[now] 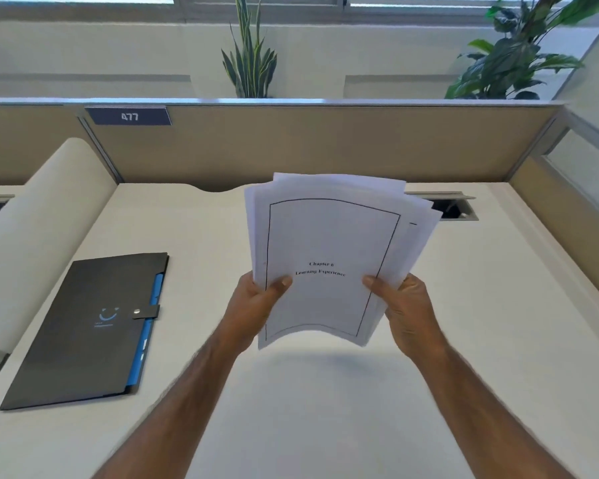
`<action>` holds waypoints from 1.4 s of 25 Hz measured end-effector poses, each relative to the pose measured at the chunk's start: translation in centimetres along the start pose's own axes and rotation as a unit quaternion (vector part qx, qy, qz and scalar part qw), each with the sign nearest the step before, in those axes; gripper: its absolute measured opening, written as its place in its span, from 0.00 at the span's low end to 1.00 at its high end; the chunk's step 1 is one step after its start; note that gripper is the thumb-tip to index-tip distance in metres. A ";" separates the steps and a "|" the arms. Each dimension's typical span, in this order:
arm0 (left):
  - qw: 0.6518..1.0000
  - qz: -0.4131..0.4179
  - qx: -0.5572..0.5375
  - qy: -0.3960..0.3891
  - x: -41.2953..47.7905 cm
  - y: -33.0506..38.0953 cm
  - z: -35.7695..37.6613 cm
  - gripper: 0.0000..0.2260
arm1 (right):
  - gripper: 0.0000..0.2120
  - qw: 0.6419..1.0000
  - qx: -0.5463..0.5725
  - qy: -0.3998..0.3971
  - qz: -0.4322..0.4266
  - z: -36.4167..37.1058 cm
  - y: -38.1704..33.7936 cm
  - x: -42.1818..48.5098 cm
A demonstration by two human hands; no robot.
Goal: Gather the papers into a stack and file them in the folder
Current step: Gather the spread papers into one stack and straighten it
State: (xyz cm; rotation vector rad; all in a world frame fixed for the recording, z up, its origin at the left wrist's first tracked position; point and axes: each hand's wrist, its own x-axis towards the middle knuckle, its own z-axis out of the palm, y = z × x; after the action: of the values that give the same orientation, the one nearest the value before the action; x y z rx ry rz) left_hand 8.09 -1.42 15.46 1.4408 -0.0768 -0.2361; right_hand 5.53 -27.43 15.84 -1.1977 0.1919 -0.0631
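Observation:
A loose stack of white papers [329,236] is held up above the desk, fanned unevenly at the top; the front sheet has a black border and reads "Chapter 6 Learning Experience". My left hand [256,302] grips the stack's lower left edge, thumb on the front. My right hand [408,309] grips the lower right edge the same way. A black folder [83,333] with a blue inner edge and a snap strap lies shut flat on the desk to the left, apart from both hands.
The white desk [291,409] is walled by tan partition panels [308,146] at the back and right. A cable hatch [460,207] stands open at the back right. A curved white divider [38,229] rises on the left. Plants stand behind the partition.

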 end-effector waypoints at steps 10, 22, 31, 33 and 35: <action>0.994 -0.004 0.083 0.065 -1.5 -1.6 4.6 0.14 | 0.07 0.991 -0.117 0.068 0.004 -1.1 1.7 -1.1; 0.988 0.118 0.100 0.032 -1.1 1.2 3.5 0.09 | 0.06 0.988 -0.117 0.070 -0.068 0.3 0.5 -1.8; 0.990 0.067 0.065 0.101 -1.1 1.0 4.3 0.06 | 0.05 0.983 -0.171 0.070 0.002 -1.6 3.5 -2.1; 0.987 0.080 -0.045 0.132 -0.5 3.0 4.1 0.06 | 0.08 0.986 -0.142 0.085 0.018 -3.0 3.2 -2.2; 0.967 0.110 -0.172 0.154 0.0 5.0 3.6 0.09 | 0.12 0.994 -0.011 0.094 0.061 -3.9 3.2 -2.5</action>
State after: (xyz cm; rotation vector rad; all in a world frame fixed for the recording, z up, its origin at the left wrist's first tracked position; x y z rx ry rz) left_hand 8.00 -4.36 20.83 1.0976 0.0573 0.1543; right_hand 2.21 -29.41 11.77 -1.1998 0.4316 -0.0667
